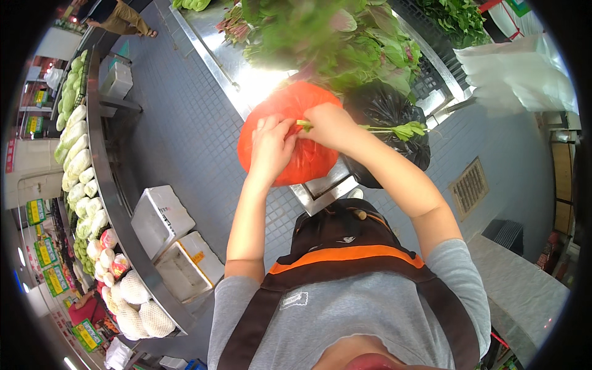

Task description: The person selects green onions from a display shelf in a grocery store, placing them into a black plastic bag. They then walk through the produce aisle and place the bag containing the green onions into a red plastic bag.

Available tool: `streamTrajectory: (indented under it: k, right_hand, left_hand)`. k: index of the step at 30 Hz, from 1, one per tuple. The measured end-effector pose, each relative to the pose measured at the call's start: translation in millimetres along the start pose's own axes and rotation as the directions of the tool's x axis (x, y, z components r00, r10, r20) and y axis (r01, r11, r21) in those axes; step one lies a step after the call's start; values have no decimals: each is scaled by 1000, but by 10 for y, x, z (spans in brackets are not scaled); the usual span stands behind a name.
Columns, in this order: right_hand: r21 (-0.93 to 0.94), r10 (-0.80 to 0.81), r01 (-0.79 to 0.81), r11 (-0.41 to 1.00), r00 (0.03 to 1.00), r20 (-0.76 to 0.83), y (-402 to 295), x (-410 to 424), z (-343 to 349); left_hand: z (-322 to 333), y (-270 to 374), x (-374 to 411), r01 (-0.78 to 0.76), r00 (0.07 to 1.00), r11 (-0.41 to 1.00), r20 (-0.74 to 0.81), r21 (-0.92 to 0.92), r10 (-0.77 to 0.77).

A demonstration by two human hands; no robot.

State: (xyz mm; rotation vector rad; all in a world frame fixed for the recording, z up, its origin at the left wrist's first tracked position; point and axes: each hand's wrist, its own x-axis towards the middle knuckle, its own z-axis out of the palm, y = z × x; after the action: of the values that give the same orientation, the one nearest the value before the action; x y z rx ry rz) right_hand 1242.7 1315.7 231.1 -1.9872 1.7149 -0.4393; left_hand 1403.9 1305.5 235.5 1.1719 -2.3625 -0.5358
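Observation:
My right hand grips a thin green leafy stalk. Its cut end pokes out by my fingertips, and the leafy end and fine roots trail right, past my wrist. My left hand lies against a red plastic bag, fingers bent, thumb close to the right fingertips; whether it pinches the bag or a bit of stalk is hidden. The bag sits bulging at the near end of a steel table. A black plastic bag is to its right, partly behind my right forearm.
Leafy green and purplish vegetables are heaped on the steel table, blurred in places. A slanted rack of wrapped produce runs along the left, with white foam boxes below. Clear plastic bags hang at right. Another person is far left.

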Motion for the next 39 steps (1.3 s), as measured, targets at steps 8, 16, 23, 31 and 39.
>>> streamTrajectory:
  k: [8, 16, 23, 31, 39]
  right_hand:
    - [827, 131, -197, 526, 980, 151, -275, -167, -735]
    - [534, 228, -210, 819, 973, 33, -75, -210, -542]
    - [9, 7, -5, 1000, 973, -230, -87, -84, 105]
    - [612, 589, -291, 735, 721, -365, 601, -173, -418]
    - [782, 534, -256, 568, 837, -114, 565, -681, -995]
  left_hand:
    - [-24, -138, 34, -145, 989, 983, 6, -111, 147]
    - [-548, -468, -44, -122, 971, 923, 149, -366, 188]
    - [-925, -456, -485, -256, 912, 937, 262, -238, 316]
    - [-1345, -380, -803, -260, 906, 960, 319, -103, 280]
    - [-1627, -349, -1036, -223, 940, 974, 274, 45, 202]
